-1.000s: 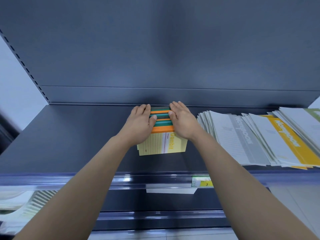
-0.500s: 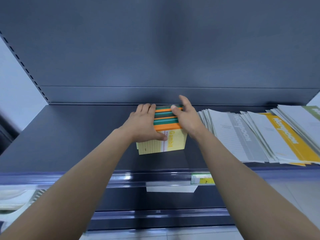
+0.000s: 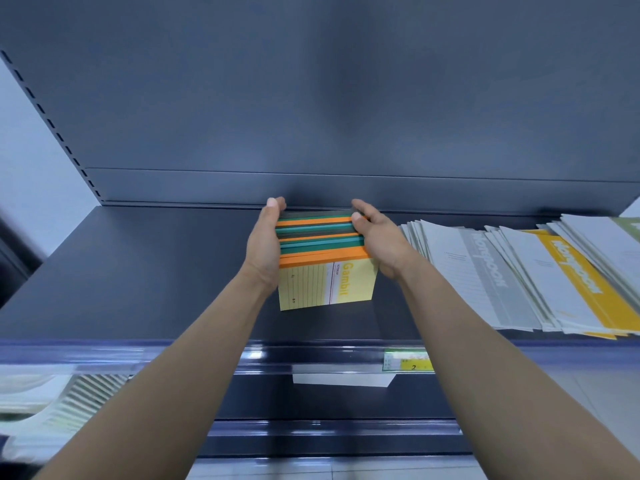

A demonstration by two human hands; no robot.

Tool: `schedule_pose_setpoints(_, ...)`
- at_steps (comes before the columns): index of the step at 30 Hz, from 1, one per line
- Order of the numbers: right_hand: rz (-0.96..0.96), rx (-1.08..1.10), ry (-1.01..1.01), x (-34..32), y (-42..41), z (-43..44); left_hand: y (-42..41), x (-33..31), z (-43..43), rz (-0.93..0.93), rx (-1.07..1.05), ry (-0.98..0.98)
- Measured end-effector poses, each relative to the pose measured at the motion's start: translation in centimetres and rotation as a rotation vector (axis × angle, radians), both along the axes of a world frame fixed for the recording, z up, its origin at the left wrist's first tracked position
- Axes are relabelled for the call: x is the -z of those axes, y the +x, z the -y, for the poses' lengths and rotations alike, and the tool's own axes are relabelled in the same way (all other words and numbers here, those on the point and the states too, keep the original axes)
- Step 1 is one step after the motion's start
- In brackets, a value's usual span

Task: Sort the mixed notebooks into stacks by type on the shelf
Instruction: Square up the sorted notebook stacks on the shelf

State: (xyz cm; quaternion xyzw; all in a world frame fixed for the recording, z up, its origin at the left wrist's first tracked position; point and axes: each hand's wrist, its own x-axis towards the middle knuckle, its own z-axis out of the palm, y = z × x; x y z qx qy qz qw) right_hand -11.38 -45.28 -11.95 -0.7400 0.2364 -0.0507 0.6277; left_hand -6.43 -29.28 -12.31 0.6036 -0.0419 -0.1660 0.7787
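Both hands squaring the pile of small notebooks (image 3: pixel 322 252) mid-shelf.
Pile lies on the shelf (image 3: pixel 138 271) between the palms, long axis running away toward the back wall. Left hand (image 3: pixel 265 244) is flat on its left edge, right hand (image 3: pixel 381 242) on its right edge, equally near. Fingers (image 3: pixel 273 211) straight, held together, pressing, not pinching. Big notebooks (image 3: pixel 502 271) fanned to the right, apart.

The left forearm (image 3: pixel 166 375) and right forearm (image 3: pixel 485 358) are showing bare along their whole visible length, up to the wrists. The left hand (image 3: pixel 265 244) and right hand (image 3: pixel 379 237) are likewise going uncovered, with fingernails seemingly trimmed short, though that part of the view is soft.
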Motion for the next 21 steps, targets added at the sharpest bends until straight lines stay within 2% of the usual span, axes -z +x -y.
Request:
schedule_pose_setpoints(3,0.014,0.036,0.081,0.1,0.3,0.1,0.5,0.5,0.3,0.047,-0.029,0.086)
schedule_pose_setpoints(5,0.023,0.068,0.118,0.2,0.4,0.2,1.3,0.8,0.3,0.152,0.026,0.264)
schedule_pose_setpoints(7,0.013,0.073,0.088,0.2,0.4,0.2,2.0,0.7,0.4,0.329,0.142,0.557)
schedule_pose_setpoints(9,0.003,0.073,0.052,0.2,0.4,0.1,2.3,0.0,0.6,0.626,0.170,1.017)
schedule_pose_setpoints(10,0.012,0.076,0.052,0.2,0.4,0.2,2.3,-0.6,0.8,0.784,0.183,1.187)
schedule_pose_setpoints(11,0.024,0.077,0.061,0.3,0.4,0.3,2.2,-1.1,1.1,0.893,0.237,1.275)
schedule_pose_setpoints(15,0.044,0.069,0.088,0.3,0.4,0.4,1.4,-1.6,2.0,0.971,0.615,1.444)
schedule_pose_setpoints(18,0.027,0.063,0.108,0.2,0.3,0.3,1.3,-1.4,2.7,1.046,0.593,1.563)
schedule_pose_setpoints(21,0.022,0.076,0.277,0.0,0.0,0.7,1.3,-1.3,3.3,1.058,0.563,1.554)
